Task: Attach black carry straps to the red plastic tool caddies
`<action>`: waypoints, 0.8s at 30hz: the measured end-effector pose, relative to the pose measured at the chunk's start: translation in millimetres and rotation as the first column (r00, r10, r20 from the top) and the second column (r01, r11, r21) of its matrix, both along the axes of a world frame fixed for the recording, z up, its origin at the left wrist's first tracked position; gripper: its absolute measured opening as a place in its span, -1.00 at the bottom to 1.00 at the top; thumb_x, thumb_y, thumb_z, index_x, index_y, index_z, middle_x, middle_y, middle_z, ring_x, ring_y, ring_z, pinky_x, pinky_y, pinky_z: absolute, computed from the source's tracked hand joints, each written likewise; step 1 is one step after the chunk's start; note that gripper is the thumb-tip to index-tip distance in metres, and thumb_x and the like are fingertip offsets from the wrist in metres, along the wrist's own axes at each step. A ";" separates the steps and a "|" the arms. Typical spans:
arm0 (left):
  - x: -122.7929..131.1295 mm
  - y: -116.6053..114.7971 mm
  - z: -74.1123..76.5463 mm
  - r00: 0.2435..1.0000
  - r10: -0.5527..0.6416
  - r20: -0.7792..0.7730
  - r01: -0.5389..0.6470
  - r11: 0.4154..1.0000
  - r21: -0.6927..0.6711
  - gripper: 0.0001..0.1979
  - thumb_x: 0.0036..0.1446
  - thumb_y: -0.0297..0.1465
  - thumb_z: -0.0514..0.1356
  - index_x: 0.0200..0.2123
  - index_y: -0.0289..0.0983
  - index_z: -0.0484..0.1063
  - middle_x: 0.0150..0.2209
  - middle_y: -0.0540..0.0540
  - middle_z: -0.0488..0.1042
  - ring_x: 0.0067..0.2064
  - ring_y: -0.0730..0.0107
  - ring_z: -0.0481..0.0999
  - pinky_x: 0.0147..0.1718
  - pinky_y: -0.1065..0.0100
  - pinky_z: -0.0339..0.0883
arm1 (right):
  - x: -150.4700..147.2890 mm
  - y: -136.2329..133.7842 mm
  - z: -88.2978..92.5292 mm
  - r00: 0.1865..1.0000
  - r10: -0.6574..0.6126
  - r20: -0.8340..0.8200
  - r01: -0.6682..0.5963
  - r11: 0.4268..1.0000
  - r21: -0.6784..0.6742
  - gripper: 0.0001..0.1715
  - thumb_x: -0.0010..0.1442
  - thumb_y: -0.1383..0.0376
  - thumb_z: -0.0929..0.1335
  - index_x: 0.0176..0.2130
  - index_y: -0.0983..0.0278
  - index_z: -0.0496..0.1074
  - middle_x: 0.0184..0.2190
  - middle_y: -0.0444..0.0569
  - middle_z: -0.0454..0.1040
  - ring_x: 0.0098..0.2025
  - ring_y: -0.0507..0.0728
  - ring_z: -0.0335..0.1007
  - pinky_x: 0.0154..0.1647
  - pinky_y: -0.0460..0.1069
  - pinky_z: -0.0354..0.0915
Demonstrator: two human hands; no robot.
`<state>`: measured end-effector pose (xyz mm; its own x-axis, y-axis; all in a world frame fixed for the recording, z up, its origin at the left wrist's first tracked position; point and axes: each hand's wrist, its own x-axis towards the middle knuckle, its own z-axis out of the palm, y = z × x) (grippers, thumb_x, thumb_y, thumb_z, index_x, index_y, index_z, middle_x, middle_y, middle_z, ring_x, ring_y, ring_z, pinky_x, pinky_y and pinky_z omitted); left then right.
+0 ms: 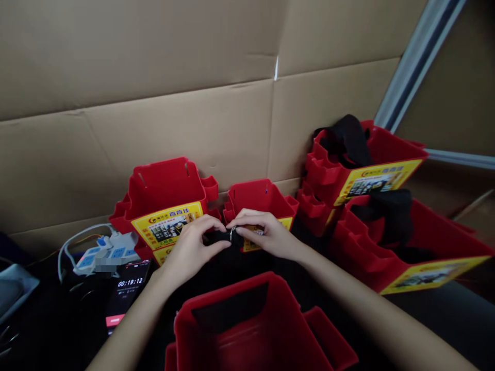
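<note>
My left hand (pixel 199 240) pinches a piece of black strap (pixel 216 237) between thumb and fingers. Opposite it, my right hand (pixel 263 232) grips a small silver metal ring (pixel 232 234) that sits around the strap. Both hands meet just beyond the near red plastic tool box (pixel 270 288), whose open top faces me. A dark band lies along the inside of its far wall. How the strap runs below my hands is lost in the black background.
Behind my hands stand a left red box (pixel 166 180) and a smaller-looking one (pixel 251 193). Stacked boxes (pixel 394 147) and another box (pixel 436 232) with black straps are at right. A power strip (pixel 116 247) and phone (pixel 126 293) lie left; a cardboard wall (pixel 174 134) rises behind.
</note>
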<state>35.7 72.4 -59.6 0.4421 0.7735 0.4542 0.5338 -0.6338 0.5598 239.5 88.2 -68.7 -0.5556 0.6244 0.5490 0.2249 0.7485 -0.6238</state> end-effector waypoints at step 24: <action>2.7 -5.4 -3.7 0.997 0.014 -0.075 -0.002 0.988 0.155 -0.92 0.01 -0.53 0.16 -0.46 -0.27 0.31 -0.27 -0.05 0.45 -0.23 0.35 0.45 -0.22 0.32 0.29 | 5.7 -2.9 10.0 0.996 0.001 0.087 -0.014 0.989 0.149 -0.85 0.15 0.26 0.31 -0.37 0.33 0.33 -0.29 0.00 0.35 -0.23 0.03 0.28 -0.14 -0.03 0.25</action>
<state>38.4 67.0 -63.3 0.4737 0.7001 0.5343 0.5765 -0.7051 0.4128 245.1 85.3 -58.7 -0.6097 0.5343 0.5854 0.2669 0.8339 -0.4831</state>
